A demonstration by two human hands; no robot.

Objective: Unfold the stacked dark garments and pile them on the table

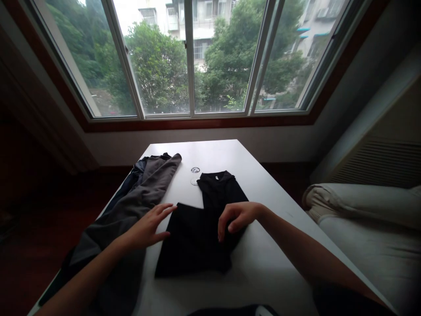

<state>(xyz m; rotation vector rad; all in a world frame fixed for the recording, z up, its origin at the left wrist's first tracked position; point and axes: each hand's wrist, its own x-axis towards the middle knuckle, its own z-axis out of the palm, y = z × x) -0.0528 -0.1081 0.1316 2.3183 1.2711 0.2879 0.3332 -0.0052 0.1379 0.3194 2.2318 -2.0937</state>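
Note:
A black garment (194,237) lies on the white table (279,245), with a collar or waistband and a small white label at its far end. Its near left part spreads out toward me. My left hand (153,224) is at the garment's left edge, open, with fingers stretched and thumb apart. Over the garment's right side hangs my right hand (238,217), its fingers bent loosely downward and the thumb apart; no cloth shows gripped in it. Whether either hand touches the fabric is hard to tell.
Grey trousers (131,219) and a dark blue garment (126,188) lie along the table's left side. Two round marks or discs, one dark-patterned (195,170), are near the black garment. A pale padded seat (368,232) stands at the right; a window (190,66) is ahead.

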